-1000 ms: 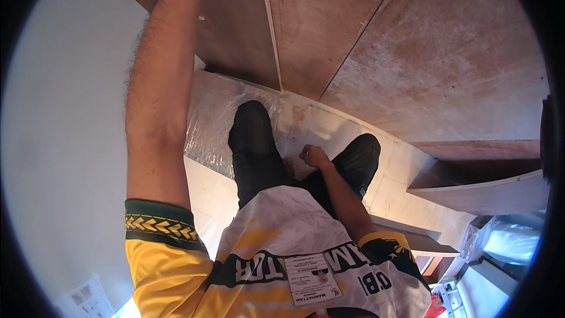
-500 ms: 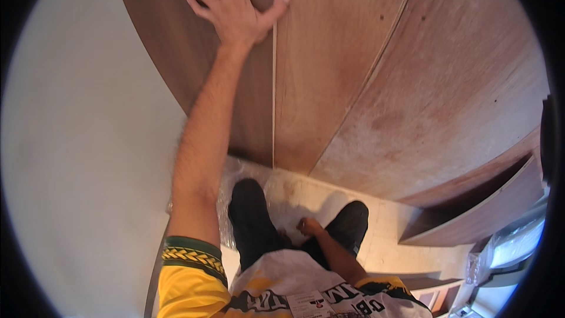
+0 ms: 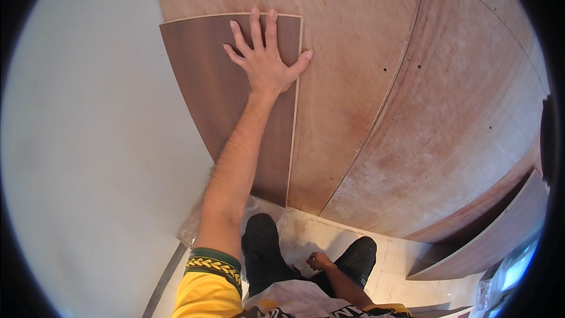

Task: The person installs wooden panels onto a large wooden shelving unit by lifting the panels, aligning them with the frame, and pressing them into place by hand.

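Note:
My left hand (image 3: 265,69) lies spread against a dark brown wood-grain panel (image 3: 203,76). Two fingertips reach its top edge, and the thumb crosses its pale right edge. This panel stands against a lighter plywood wall (image 3: 353,41), with its lower end down near the floor. My right hand (image 3: 318,261) hangs low between my knees, its fingers curled closed; whatever may be inside them is hidden.
A plain whitish wall (image 3: 94,141) borders the panel on the left. Clear plastic wrap (image 3: 193,224) lies at the foot of the panel. Another brown board (image 3: 485,232) leans at the lower right, above the pale floor (image 3: 388,271).
The view has tilted up, so the panel and my left hand sit lower in the picture and the panel's whole top edge shows. My left hand stays spread on the panel.

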{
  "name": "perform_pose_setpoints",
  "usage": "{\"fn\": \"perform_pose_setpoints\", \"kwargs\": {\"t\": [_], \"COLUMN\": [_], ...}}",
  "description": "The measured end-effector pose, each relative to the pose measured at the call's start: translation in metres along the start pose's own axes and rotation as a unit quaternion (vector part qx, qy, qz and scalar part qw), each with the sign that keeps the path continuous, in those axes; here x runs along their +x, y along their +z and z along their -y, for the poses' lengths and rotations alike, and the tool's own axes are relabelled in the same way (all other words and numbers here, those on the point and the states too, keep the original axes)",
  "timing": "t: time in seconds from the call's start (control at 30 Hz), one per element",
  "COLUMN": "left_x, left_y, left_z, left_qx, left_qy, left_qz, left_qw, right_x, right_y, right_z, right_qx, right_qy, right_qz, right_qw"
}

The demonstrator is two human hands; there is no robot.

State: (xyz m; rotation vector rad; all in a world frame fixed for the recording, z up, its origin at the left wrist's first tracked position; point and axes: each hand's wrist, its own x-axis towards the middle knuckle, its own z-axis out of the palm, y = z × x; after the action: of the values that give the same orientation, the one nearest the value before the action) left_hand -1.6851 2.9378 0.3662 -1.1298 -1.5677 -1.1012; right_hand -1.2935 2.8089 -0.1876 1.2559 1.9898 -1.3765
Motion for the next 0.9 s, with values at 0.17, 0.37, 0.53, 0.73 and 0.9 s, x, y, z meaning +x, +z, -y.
{"fn": "perform_pose_setpoints", "kwargs": {"t": [0.17, 0.37, 0.53, 0.73, 0.9], "left_x": [0.000, 0.000, 0.002, 0.001, 0.003], "left_y": [0.001, -0.002, -0.003, -0.010, -0.011], "left_z": [-0.004, 0.000, -0.005, -0.001, -0.008], "left_qx": [-0.003, 0.001, 0.000, -0.012, 0.009], "left_qy": [-0.011, -0.005, -0.006, -0.015, -0.015], "left_qz": [0.004, 0.016, 0.032, 0.049, 0.053], "left_qw": [1.000, 1.000, 0.999, 0.999, 0.998], "right_x": [0.003, 0.006, 0.004, 0.003, -0.006], "right_y": [-0.002, 0.001, -0.002, -0.001, 0.003], "right_z": [0.001, 0.001, 0.003, 0.016, 0.010], "right_qx": [0.009, 0.013, 0.016, 0.058, 0.050], "right_qy": [0.029, 0.023, 0.012, -0.066, -0.013], "right_qz": [0.009, 0.017, 0.007, -0.039, -0.017], "right_qw": [0.999, 1.000, 1.000, 0.995, 0.999]}}
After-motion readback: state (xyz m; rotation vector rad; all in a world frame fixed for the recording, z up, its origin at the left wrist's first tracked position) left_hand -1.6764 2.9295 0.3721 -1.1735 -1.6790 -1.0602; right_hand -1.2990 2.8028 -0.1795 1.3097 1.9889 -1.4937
